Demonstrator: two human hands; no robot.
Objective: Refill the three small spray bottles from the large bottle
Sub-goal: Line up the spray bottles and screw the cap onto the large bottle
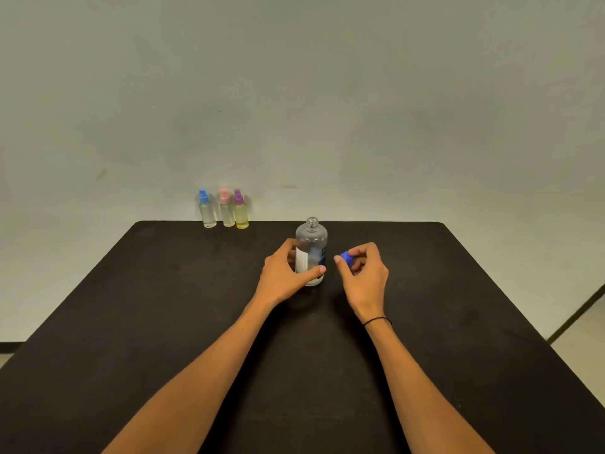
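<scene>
While hands grip large bottle [311, 247] and seemingly its cap [345, 256], table edges [458, 237] lie well apart

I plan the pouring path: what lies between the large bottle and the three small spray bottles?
Nothing: in the head view only bare table separates the large bottle from the small spray bottles.

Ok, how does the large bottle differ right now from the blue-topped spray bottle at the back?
The large bottle is open, its neck bare, with its blue cap in the right hand; the blue-topped spray bottle still wears its top. The large bottle is bigger and labelled, the spray bottle plain. The left hand grips the large bottle mid-table; the spray bottle stands untouched at the far edge. Both are clear and upright.
</scene>
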